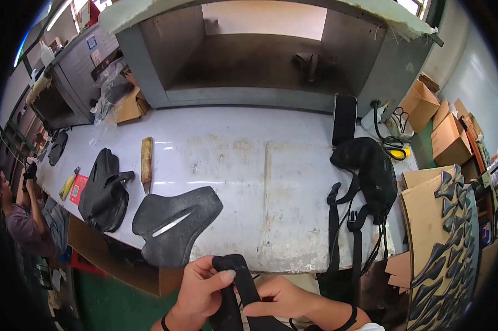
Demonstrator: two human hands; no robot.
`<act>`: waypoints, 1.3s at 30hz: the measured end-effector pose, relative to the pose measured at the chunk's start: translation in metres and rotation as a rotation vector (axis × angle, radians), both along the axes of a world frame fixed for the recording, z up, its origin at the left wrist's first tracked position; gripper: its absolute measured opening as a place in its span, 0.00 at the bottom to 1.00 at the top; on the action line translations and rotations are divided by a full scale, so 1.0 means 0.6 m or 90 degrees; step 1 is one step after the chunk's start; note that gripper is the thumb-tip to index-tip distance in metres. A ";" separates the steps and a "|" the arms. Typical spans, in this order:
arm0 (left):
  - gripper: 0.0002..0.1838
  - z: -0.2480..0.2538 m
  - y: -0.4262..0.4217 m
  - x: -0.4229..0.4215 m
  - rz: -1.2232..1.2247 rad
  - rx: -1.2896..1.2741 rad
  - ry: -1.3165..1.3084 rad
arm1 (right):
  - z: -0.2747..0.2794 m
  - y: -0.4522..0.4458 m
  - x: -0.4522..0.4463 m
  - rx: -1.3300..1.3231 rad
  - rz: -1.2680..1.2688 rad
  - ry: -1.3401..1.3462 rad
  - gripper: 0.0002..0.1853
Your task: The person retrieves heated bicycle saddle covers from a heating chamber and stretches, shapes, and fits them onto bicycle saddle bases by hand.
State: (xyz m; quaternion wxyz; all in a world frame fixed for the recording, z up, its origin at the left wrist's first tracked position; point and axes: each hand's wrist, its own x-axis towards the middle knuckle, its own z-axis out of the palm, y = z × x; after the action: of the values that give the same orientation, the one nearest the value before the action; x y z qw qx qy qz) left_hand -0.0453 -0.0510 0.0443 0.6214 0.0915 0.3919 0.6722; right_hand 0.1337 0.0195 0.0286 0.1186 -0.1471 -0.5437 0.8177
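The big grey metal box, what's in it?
Inside the metal box, a dark object, too unclear to name, sits toward the right. The ceiling and anything behind that object are hidden.

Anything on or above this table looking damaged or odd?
The white tabletop looks worn: brownish stains mark its middle and its front edge seems chipped. Above it, the off-white fibrous covering on the large grey metal box hangs ragged, with loose strands at the right.

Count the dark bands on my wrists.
2: one band on your left wrist, another band on your right wrist. Others could be hidden beyond the picture's bottom edge.
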 end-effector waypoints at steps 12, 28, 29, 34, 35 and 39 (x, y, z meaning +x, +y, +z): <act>0.09 -0.003 0.009 -0.009 0.030 0.040 0.049 | -0.008 0.005 0.013 -0.128 0.127 -0.048 0.21; 0.10 -0.011 0.011 -0.033 0.086 0.064 0.080 | 0.018 0.011 0.034 0.067 0.136 -0.015 0.22; 0.10 -0.009 0.013 -0.036 0.093 0.083 0.077 | 0.015 0.011 0.035 0.067 0.137 -0.014 0.22; 0.09 0.000 0.011 -0.040 0.092 0.135 0.030 | -0.047 0.011 0.041 0.037 0.198 0.073 0.20; 0.09 0.005 0.011 -0.037 0.088 0.134 0.029 | -0.047 0.005 0.039 0.036 0.194 0.072 0.20; 0.10 0.034 0.031 -0.024 0.113 0.242 -0.007 | -0.005 0.016 0.005 -0.161 -0.003 0.179 0.21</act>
State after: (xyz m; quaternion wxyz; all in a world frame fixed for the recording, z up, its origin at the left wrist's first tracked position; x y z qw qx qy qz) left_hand -0.0600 -0.0321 0.0644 0.5338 0.1683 0.2612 0.7864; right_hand 0.1369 0.0290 0.0258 0.1763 -0.0463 -0.4145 0.8916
